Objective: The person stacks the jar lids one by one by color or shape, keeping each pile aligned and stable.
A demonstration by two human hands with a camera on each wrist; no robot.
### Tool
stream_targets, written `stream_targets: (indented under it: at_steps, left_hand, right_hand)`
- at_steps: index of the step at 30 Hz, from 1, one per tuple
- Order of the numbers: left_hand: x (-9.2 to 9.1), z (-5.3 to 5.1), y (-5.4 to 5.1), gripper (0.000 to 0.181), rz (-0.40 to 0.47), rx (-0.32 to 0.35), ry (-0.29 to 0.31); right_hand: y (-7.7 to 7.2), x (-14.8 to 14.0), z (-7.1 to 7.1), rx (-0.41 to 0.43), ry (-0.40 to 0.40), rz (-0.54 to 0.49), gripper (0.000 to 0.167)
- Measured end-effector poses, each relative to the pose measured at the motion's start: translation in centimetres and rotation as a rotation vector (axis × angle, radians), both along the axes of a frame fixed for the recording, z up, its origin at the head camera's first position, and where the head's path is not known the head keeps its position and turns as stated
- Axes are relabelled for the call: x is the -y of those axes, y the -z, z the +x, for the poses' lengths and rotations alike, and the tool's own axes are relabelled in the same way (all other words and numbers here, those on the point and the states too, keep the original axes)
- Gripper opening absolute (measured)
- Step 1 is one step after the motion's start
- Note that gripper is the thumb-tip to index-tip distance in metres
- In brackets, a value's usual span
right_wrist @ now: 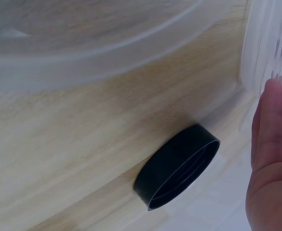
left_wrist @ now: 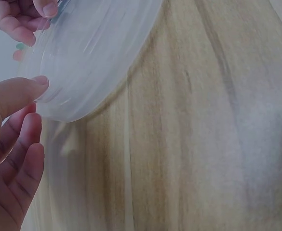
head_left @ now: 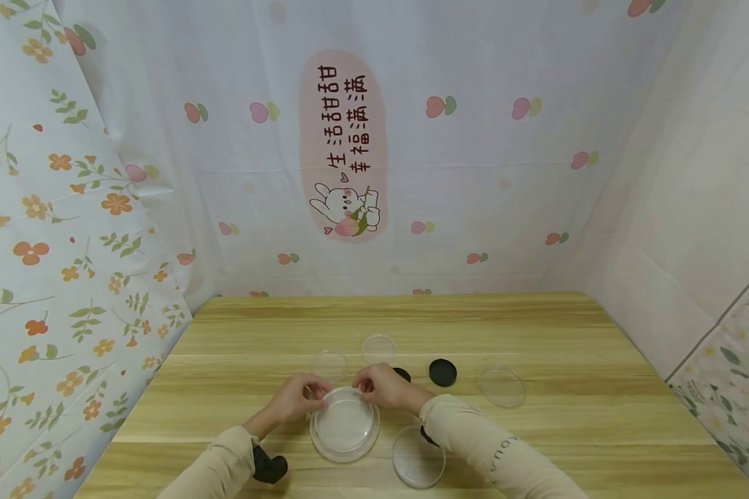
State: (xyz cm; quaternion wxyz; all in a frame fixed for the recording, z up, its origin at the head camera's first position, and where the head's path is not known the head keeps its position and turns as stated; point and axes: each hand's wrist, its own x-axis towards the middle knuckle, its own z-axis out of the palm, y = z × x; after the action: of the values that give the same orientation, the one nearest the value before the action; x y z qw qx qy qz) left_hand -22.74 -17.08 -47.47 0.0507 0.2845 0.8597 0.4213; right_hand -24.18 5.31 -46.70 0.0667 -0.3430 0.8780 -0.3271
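Note:
Near the front of the table, a clear round dish (head_left: 345, 418) sits on a wider clear dish (head_left: 345, 457), like stacked petri dishes. My left hand (head_left: 296, 398) pinches the upper dish's far-left rim; in the left wrist view its thumb (left_wrist: 22, 91) lies over the edge, with the other fingers below. My right hand (head_left: 383, 387) pinches the far-right rim, its fingertips meeting the clear plastic in the right wrist view. Behind the right hand, a black round lid (head_left: 402, 374) is partly hidden. The right wrist view shows a black lid (right_wrist: 177, 168) beside that hand.
Two clear discs, one left (head_left: 329, 366) and one right (head_left: 379, 348), lie beyond my hands. Farther right are another black lid (head_left: 443, 373) and a clear round piece (head_left: 502, 385). A clear dish (head_left: 418, 461) lies beside my right sleeve. Printed cloth (head_left: 474, 173) hangs behind the table.

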Motion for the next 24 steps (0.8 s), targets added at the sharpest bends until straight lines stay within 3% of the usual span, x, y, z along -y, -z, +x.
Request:
stream_targets:
  at_steps: [8,16,24]
  left_hand:
    - [-0.1,0.6,-0.3,0.016,0.027,0.022,-0.022]
    - [-0.9,2.2,-2.8,0.016,0.057,0.048,-0.018]
    - [-1.2,2.5,-2.9,0.017,0.073,0.064,-0.054]
  right_hand:
    - [0.3,0.1,-0.1,-0.004,0.008,0.015,0.009]
    - [0.1,0.0,-0.2,-0.009,0.006,0.013,0.009]
    - [0.0,0.0,-0.2,-0.039,0.012,0.020,0.008]
